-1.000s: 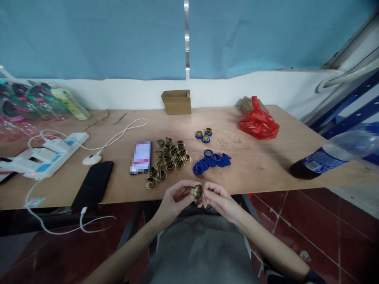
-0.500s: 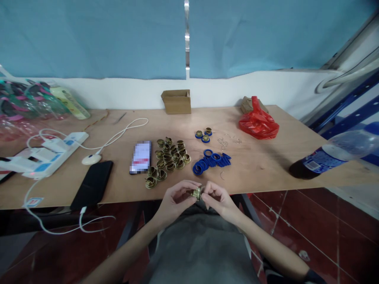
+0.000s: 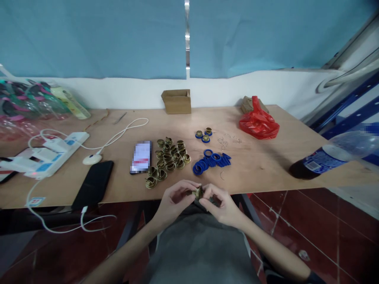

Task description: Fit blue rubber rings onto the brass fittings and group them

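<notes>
Table (image 3: 266, 165) behind, left hand (image 3: 176, 199) partly hides brass fitting (image 3: 199, 192).

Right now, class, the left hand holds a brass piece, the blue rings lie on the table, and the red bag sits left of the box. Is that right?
Not quite: the head view shows the red bag right of the box. The left hand does hold a brass piece, and the blue rings lie on the table.

left hand (image 3: 173, 200): holds brass fitting (image 3: 199, 192) | right hand (image 3: 224, 207): at its rim
</notes>
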### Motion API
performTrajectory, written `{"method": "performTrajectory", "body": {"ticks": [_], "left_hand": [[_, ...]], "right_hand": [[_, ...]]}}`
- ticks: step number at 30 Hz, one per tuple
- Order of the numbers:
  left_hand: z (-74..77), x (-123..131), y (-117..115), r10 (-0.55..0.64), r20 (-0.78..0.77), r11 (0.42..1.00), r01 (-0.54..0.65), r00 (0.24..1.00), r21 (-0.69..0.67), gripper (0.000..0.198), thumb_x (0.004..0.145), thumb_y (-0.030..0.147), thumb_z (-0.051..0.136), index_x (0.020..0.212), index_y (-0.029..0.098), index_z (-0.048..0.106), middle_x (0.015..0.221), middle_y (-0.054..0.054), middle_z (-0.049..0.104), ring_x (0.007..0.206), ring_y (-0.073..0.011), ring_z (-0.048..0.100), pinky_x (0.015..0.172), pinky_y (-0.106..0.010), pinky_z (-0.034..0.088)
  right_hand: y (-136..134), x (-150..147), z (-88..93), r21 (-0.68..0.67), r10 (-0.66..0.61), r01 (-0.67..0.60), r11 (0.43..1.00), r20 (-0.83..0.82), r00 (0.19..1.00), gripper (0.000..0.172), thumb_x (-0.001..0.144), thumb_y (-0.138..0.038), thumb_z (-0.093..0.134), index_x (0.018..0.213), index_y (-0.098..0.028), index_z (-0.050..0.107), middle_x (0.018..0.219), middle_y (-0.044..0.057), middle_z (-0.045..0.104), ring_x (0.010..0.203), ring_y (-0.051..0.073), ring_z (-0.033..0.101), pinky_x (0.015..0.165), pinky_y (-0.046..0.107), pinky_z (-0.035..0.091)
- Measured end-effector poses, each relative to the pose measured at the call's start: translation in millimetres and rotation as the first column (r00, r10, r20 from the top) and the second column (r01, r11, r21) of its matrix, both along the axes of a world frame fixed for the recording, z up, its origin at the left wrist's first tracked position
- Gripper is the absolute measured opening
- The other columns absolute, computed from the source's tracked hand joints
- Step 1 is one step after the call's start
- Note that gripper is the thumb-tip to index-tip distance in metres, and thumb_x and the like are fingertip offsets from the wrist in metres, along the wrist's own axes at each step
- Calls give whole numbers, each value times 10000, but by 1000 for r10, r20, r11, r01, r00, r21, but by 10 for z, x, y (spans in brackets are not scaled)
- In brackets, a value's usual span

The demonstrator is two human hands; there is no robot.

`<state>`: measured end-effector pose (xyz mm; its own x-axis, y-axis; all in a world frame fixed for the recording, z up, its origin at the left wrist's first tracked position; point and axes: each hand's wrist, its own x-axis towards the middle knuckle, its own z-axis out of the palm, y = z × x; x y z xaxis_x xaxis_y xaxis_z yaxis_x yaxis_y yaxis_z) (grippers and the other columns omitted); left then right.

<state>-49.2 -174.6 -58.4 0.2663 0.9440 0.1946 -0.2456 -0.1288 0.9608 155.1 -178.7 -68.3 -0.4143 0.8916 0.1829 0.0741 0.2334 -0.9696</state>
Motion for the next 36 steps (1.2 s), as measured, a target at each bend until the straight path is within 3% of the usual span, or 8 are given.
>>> {"method": "performTrajectory", "body": {"ticks": [8,18,28,36], "left_hand": [[13,9,-5,23,-6,999,-23,1000,-27,113,839,255,801,894,189,728,1053,-97,805,1011,-219,762,922,-333,602],[18,3,-19,15,7,1000,-15,1000,-12,88,826,197,810,862,189,730,1042,-89,814,1021,-209,769,918,-300,603],[24,9,-28,-3,-11,1000,3,1000,31,69,817,202,814,822,185,747,1022,-105,815,1024,-231,773,936,-333,613],[18,22,-40,5,-44,1000,-4,999,5,56,823,191,800,811,190,746,1038,-100,814,1032,-231,771,946,-342,610]], "right_hand": [[29,-27,44,-127,18,-31,991,-101,995,367,960,-479,647,757,-212,498,700,-35,485,614,117,415,590,261,329],[88,-7,93,-237,83,-128,963,-192,978,414,874,-516,752,717,-202,533,668,-23,537,642,129,454,631,270,346],[136,25,-7,-258,148,-210,943,-238,960,397,846,-488,790,707,-189,570,664,-22,562,623,118,467,599,245,346],[149,34,16,-264,147,-210,941,-237,960,416,843,-504,788,700,-185,562,669,-23,561,611,111,462,584,239,337]]}}
